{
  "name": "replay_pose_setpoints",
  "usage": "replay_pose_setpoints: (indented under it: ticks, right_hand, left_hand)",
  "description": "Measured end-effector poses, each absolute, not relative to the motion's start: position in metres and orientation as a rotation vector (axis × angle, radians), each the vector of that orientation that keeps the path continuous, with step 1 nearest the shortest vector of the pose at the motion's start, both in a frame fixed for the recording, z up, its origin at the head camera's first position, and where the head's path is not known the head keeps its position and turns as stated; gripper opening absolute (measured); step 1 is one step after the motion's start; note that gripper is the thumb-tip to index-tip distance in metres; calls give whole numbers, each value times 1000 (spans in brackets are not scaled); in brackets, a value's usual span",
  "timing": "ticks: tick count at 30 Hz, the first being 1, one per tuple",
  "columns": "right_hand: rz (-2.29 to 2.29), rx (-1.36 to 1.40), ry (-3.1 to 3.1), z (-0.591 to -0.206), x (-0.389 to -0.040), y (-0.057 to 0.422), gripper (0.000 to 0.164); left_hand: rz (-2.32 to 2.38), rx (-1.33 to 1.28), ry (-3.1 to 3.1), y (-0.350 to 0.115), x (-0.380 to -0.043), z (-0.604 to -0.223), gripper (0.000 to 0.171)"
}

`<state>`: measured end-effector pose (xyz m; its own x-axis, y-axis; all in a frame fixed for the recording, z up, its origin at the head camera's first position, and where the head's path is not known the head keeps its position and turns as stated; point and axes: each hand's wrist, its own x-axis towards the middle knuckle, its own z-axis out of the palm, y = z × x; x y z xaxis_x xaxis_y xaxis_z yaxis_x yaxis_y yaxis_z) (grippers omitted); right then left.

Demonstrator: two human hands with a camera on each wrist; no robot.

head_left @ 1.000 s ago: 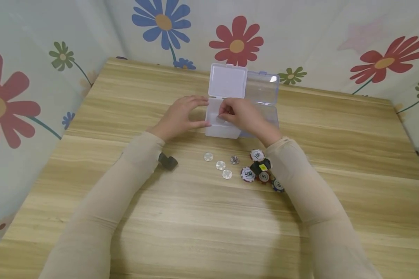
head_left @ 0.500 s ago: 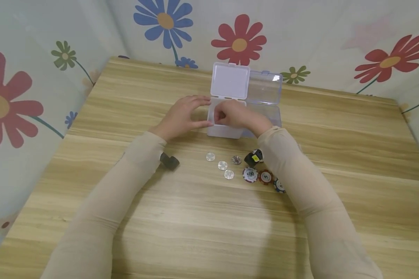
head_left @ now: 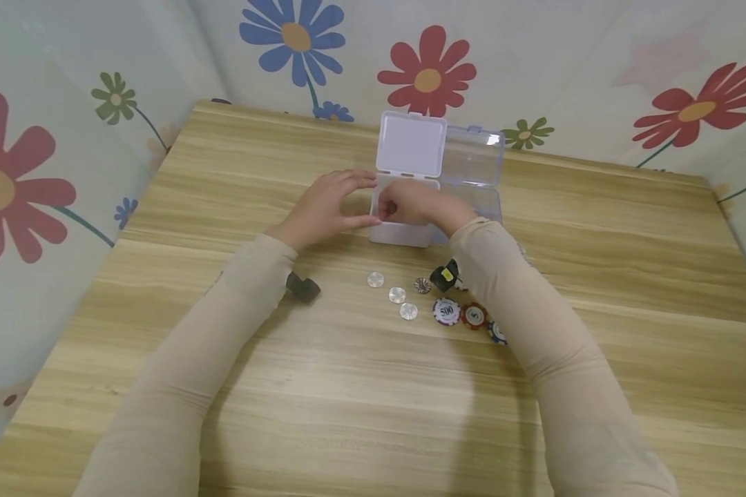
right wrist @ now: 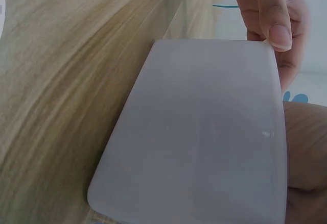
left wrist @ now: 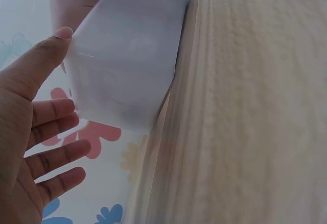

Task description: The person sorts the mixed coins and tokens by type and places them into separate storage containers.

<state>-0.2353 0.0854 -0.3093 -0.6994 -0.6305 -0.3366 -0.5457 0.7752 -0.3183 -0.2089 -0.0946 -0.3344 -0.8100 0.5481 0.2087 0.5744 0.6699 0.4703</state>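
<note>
A white plastic box (head_left: 400,235) stands on the table with its hinged lid (head_left: 412,143) raised behind it. My left hand (head_left: 328,207) is at its left side, thumb tip right at the rim and the other fingers spread and loosely extended, as the left wrist view also shows. Reaching down into the box is my right hand (head_left: 410,200), fingers bent and fingertips hidden by the wall; I cannot tell whether they hold anything. Several silver coins (head_left: 397,295) lie in front of the box. Poker chips (head_left: 447,311) sit to their right, partly under the right sleeve.
A clear, bluish plastic box (head_left: 488,203) with a raised transparent lid (head_left: 472,157) adjoins the white box on the right. Black wrist cameras (head_left: 302,288) hang below both sleeves. The wood-grain table (head_left: 348,414) ends at a flower-patterned wall covering (head_left: 534,62).
My right hand has moved lower and slightly left into the white box, its fingertips going out of sight. The right sleeve now covers the 100 chip more. My left hand stays at the rim.
</note>
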Motion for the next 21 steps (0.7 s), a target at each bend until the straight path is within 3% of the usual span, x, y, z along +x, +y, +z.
replay_pose_setpoints:
  ticks: [21]
  right_hand:
    - [-378,-816,2627,-289,-224,96,11]
  left_hand:
    - [-830,-952,-2817,-94,-209,-336,66]
